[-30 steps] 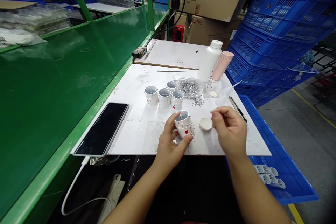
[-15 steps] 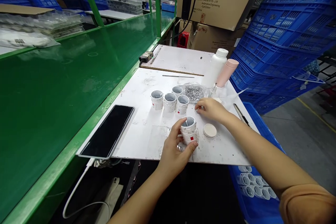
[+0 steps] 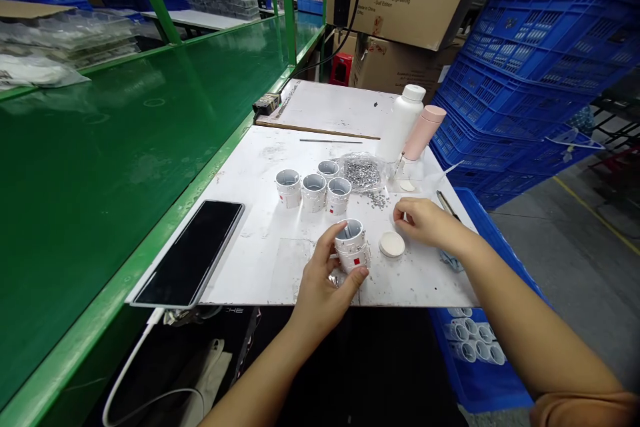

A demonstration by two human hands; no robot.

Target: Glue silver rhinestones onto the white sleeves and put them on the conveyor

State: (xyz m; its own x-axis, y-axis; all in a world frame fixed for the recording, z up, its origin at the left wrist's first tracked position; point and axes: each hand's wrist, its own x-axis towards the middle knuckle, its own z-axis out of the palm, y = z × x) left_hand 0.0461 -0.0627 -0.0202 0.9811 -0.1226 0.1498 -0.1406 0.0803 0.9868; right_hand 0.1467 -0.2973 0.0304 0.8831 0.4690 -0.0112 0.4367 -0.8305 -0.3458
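Left of both hands, a phone (image 3: pixel 190 253) lies on the desk (image 3: pixel 255 230). Beyond the left hand (image 3: pixel 324 283), four white cups (image 3: pixel 314 197) stand grouped. The left hand grasps a fifth cup (image 3: pixel 352 255), thumb low on its wall, rim upward, red mark facing the wearer. Just right of it, between the hands, sits a shallow dish (image 3: pixel 392 244); loose metal bits (image 3: pixel 379 201) lie beyond. The right hand (image 3: pixel 420 221) bends its fingers near the dish; whether they pinch anything cannot be told. Fitting bits to the cup appears in hand; the next move likely calls for a fine pinch and a steady cup.
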